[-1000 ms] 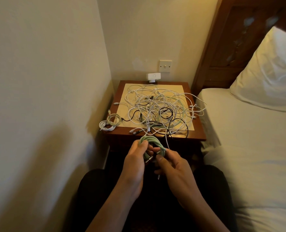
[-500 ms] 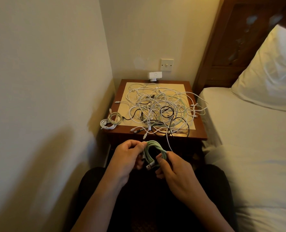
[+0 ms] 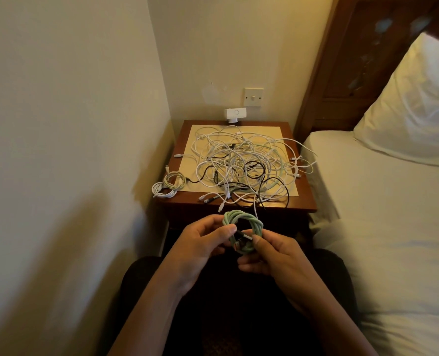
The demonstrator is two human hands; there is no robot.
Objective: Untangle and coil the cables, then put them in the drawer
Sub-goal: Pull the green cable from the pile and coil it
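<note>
Nightstand (image 3: 306, 199) bears tangled cables (image 3: 241, 163); left hand (image 3: 200, 244), right hand (image 3: 273, 256) hold green coil (image 3: 240, 219).

One green coiled cable (image 3: 242, 220); two more coils, a white coil (image 3: 161, 190) and a pale coil (image 3: 174, 179); one tangled heap (image 3: 244, 165), its cables too knotted to count; one pillow (image 3: 413, 104).

2 forearms reach forward over lap. Left hand (image 3: 200, 244) and right hand (image 3: 272, 255) close together, fingers curled, pinching green coil (image 3: 244, 218).
</note>
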